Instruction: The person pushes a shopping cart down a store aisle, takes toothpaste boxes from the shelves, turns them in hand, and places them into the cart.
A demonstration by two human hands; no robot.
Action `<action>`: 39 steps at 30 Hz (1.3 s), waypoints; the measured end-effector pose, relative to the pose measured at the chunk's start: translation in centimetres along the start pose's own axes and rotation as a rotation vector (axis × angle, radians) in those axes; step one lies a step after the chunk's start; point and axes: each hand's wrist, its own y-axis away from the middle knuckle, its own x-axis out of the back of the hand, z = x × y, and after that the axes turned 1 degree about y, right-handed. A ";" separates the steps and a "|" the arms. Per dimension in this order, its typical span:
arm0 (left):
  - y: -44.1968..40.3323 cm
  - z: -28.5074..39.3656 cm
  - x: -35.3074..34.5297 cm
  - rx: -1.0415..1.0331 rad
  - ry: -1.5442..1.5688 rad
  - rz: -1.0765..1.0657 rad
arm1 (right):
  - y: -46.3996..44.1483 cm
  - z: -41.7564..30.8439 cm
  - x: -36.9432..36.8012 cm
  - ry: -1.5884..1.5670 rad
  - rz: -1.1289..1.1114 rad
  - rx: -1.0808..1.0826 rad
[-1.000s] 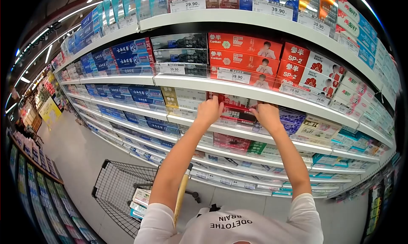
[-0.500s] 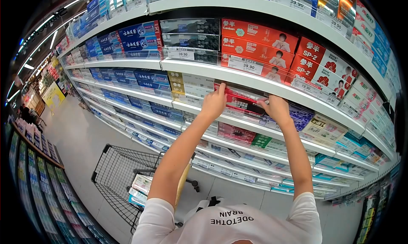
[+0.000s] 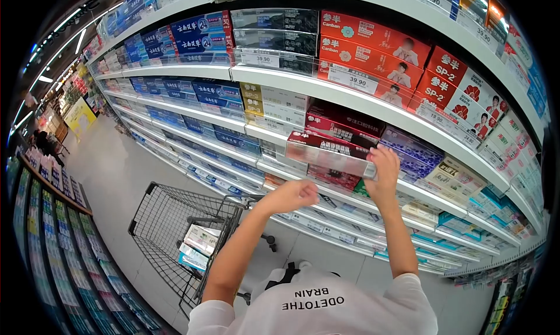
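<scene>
My right hand (image 3: 383,170) grips the right end of a dark red box (image 3: 329,152), which is pulled out in front of the shelf, its silvery side facing me. My left hand (image 3: 290,196) is below and left of the box, touching nothing, its fingers curled together. Behind the held box, more dark red boxes (image 3: 341,125) lie stacked on the shelf, between white and gold boxes (image 3: 282,106) on the left and purple patterned boxes (image 3: 411,154) on the right.
The white shelf edge (image 3: 326,92) above carries red boxes (image 3: 373,40) and price tags. A wire cart (image 3: 169,218) holding a few boxes (image 3: 199,244) stands at the lower left. Another low display (image 3: 55,236) lines the aisle's left side, with a yellow sign (image 3: 80,118) beyond.
The dark red box has come out of the shelf towards me in my right hand. My left hand has left the shelf and dropped lower. The view has shifted.
</scene>
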 end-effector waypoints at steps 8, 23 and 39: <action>5.5 0.4 -4.1 -0.500 1.189 0.625 | 3.9 -8.8 1.5 -1.319 -0.180 -1.085; 10.8 0.5 -7.9 -0.306 1.306 1.142 | 7.6 -12.9 0.7 -1.669 -0.833 -1.303; 13.3 0.8 -7.9 -0.241 1.296 1.177 | 7.8 -17.5 0.6 -1.741 -1.197 -1.182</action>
